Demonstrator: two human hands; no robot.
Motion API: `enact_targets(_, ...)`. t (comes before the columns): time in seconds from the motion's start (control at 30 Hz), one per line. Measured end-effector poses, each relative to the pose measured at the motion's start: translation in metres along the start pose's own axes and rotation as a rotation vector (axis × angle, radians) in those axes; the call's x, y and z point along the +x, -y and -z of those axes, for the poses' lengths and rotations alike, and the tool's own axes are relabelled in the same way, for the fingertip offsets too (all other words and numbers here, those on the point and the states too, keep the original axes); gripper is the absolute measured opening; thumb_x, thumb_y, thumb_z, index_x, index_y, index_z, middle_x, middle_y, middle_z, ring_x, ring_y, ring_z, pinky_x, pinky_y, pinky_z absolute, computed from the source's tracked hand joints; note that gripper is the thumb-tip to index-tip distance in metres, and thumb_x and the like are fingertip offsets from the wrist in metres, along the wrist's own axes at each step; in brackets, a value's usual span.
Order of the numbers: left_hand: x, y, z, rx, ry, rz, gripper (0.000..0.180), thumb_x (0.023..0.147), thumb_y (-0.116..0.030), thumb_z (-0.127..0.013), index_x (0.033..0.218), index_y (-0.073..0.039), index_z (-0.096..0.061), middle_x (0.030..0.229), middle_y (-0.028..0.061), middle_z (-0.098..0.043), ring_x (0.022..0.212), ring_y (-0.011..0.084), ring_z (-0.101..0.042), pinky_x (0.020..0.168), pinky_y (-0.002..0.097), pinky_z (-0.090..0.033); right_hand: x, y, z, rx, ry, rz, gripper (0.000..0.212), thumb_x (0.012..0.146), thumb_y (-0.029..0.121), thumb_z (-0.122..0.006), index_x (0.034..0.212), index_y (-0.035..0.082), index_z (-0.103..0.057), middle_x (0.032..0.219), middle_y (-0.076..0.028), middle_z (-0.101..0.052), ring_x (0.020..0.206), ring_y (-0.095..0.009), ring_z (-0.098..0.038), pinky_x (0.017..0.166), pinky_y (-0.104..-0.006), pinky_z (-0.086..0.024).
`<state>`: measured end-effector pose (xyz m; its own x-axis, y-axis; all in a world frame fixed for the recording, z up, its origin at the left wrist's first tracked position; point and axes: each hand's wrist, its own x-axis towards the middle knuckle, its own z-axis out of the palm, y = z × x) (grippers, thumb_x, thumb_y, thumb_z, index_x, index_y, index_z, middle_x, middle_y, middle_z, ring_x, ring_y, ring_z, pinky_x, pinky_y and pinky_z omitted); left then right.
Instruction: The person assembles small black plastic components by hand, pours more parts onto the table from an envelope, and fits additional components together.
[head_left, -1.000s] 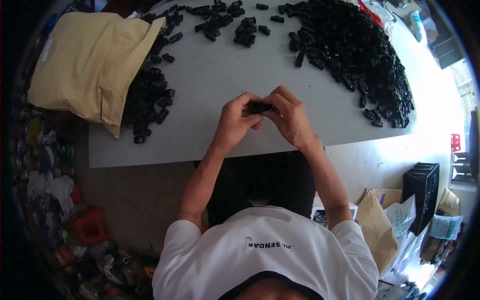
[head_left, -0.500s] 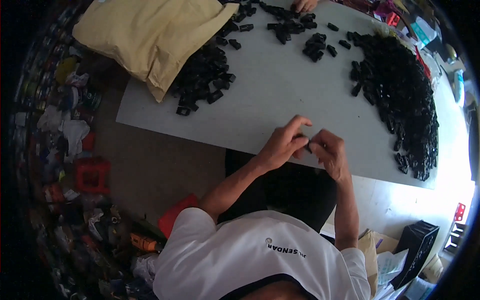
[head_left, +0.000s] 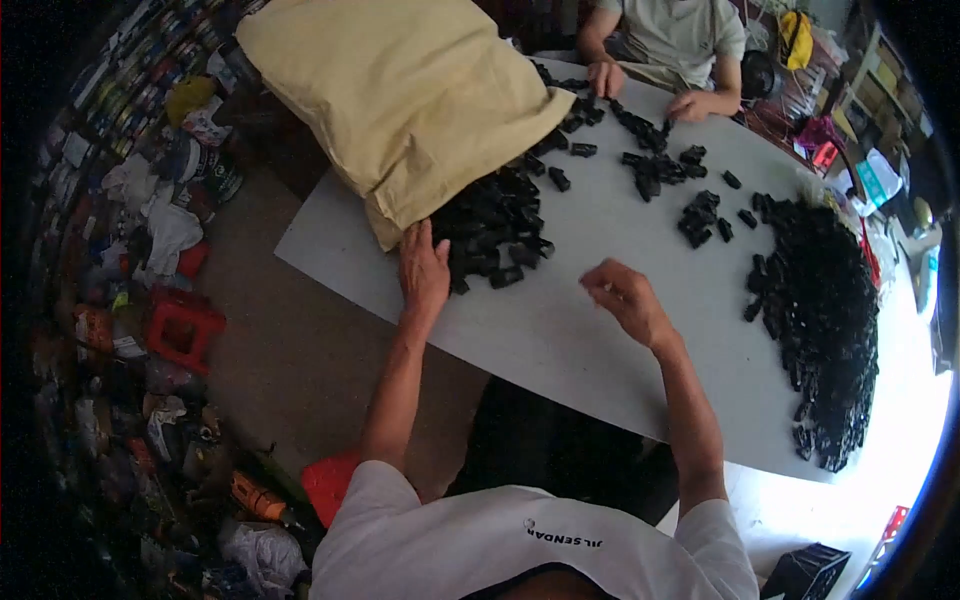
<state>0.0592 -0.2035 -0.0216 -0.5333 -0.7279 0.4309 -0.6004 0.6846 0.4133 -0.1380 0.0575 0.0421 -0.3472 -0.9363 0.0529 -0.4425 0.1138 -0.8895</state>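
My left hand [head_left: 425,268] lies with fingers stretched out at the lower corner of a large tan paper sack [head_left: 400,110]. Its fingertips touch the sack, beside a heap of small black plastic parts [head_left: 490,235] on the table. What may lie under its palm is hidden. Over the grey tabletop [head_left: 560,350], my right hand [head_left: 632,300] hovers to the right of that heap. Its fingers are loosely bent and apart, and no part shows between them. The exact shape of the black parts is too small to make out.
A long, bigger heap of black parts [head_left: 825,330] covers the table's right side. Smaller clusters [head_left: 655,172] lie toward the far edge, where a co-worker's hands [head_left: 700,105] handle parts. A red plastic stool [head_left: 186,330] and clutter stand on the floor at left.
My hands were together near the table's front edge, around a small dark part. They have separated: the left moved to the sack's corner, the right stays over the table. The view has shifted.
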Motion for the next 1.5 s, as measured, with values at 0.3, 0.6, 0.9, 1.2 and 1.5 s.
enact_targets(0.3,0.055,0.008,0.006,-0.36,-0.177,-0.039,0.074,0.097,-0.041,-0.046,0.15,-0.003,-0.011,0.152,0.0243,-0.018,0.139,0.0392,-0.02,0.112,0.0481,-0.02,0.181,-0.032,-0.027,-0.233,-0.263,0.357,0.027,0.087,-0.003,-0.048,0.112,0.0,-0.058,0.109,-0.015,-0.059,0.097,-0.03,-0.058,0.086,-0.0347,-0.046)
enact_targets(0.6,0.058,0.035,0.007,-0.455,-0.37,-0.063,0.058,0.097,-0.032,-0.046,0.143,-0.002,-0.03,0.141,0.024,-0.038,0.127,0.0412,-0.037,0.104,0.0468,-0.031,0.338,0.014,-0.14,-0.595,0.061,0.55,0.049,0.088,0.012,-0.052,0.136,0.006,-0.042,0.139,-0.019,-0.044,0.128,-0.038,-0.04,0.108,-0.0418,-0.031)
enact_targets(0.9,0.063,0.025,-0.033,-0.101,-0.113,0.135,0.057,0.096,-0.029,-0.051,0.138,0.006,-0.034,0.14,0.0301,-0.037,0.13,0.0432,-0.036,0.109,0.0452,-0.027,0.5,-0.055,-0.131,-0.751,-0.463,0.838,0.054,0.089,0.024,-0.054,0.138,0.007,-0.04,0.14,-0.019,-0.043,0.13,-0.037,-0.037,0.11,-0.0454,-0.028)
enact_targets(1.2,0.072,0.025,-0.03,-0.466,-0.286,0.129,0.046,0.094,-0.023,-0.054,0.133,-0.001,-0.046,0.136,0.0223,-0.046,0.126,0.0412,-0.041,0.106,0.049,-0.03,0.49,-0.045,-0.133,-0.594,-0.321,0.763,0.053,0.088,0.027,-0.054,0.136,0.006,-0.042,0.139,-0.018,-0.044,0.13,-0.036,-0.037,0.109,-0.0474,-0.028)
enact_targets(1.5,0.061,0.024,-0.035,-0.196,-0.429,-0.04,0.041,0.094,-0.02,-0.054,0.131,-0.002,-0.05,0.135,0.0209,-0.048,0.126,0.0394,-0.041,0.105,0.0489,-0.032,0.379,-0.021,-0.091,-0.519,-0.261,0.701,0.053,0.088,0.031,-0.055,0.134,0.006,-0.045,0.138,-0.017,-0.045,0.13,-0.035,-0.037,0.108,-0.0493,-0.028)
